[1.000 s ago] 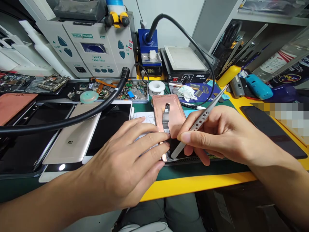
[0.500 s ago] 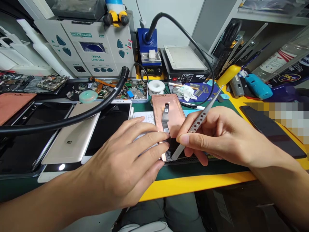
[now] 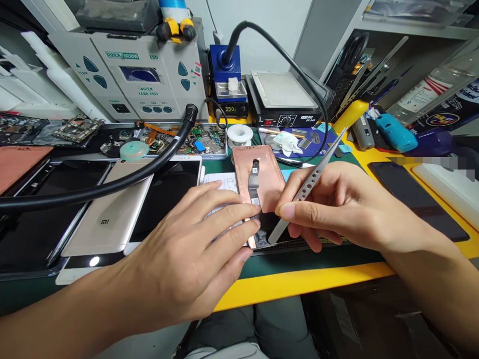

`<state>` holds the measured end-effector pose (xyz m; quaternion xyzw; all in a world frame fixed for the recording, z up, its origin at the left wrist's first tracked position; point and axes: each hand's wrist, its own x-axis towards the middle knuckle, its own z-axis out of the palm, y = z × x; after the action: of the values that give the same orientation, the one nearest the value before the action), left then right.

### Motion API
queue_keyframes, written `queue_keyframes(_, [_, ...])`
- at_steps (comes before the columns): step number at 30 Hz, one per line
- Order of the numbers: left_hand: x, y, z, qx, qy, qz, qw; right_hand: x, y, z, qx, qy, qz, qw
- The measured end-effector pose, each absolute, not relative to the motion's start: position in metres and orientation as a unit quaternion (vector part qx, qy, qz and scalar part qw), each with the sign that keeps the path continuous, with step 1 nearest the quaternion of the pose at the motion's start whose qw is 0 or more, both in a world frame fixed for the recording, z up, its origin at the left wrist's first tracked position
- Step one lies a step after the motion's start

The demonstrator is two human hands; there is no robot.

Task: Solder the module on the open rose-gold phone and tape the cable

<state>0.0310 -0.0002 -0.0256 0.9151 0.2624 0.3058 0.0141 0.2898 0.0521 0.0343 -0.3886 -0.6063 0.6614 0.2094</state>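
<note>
Tweezers (image 3: 307,187) gripped between thumb and fingers of the right hand (image 3: 348,212), pointed tips up and away, blunt end down at the dark near section (image 3: 265,224) of a copper-coloured phone panel (image 3: 272,172). Left hand (image 3: 198,244) open, palm down, fingers extended, fingertips against the panel's near left side. Grey flex cable (image 3: 253,180) lengthwise along the coppery surface. Panel lying on the green mat (image 3: 318,258) of the bench (image 3: 299,283), with a printed sheet (image 3: 220,180) just beside its left edge. Beyond the panel, a white spool (image 3: 240,132); farther back, a hot plate (image 3: 284,89). Over to the left, a gold phone back (image 3: 108,209) partly under a black hose (image 3: 123,188), next to a white-framed phone (image 3: 170,184). Well apart on the right, another dark phone (image 3: 415,199).
</note>
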Motion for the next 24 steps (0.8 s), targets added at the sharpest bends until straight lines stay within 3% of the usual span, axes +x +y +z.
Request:
queue_keyframes(12, [0.0314, -0.0007, -0.0268, 0.915, 0.267, 0.303, 0.017, 0.2876, 0.0488, 0.0325, -0.395, -0.646, 0.628, 0.18])
queue_keyframes(24, [0.0314, -0.0002, -0.026, 0.918, 0.27, 0.291, 0.007, 0.2925, 0.0467, 0.0346, -0.404, -0.622, 0.636, 0.214])
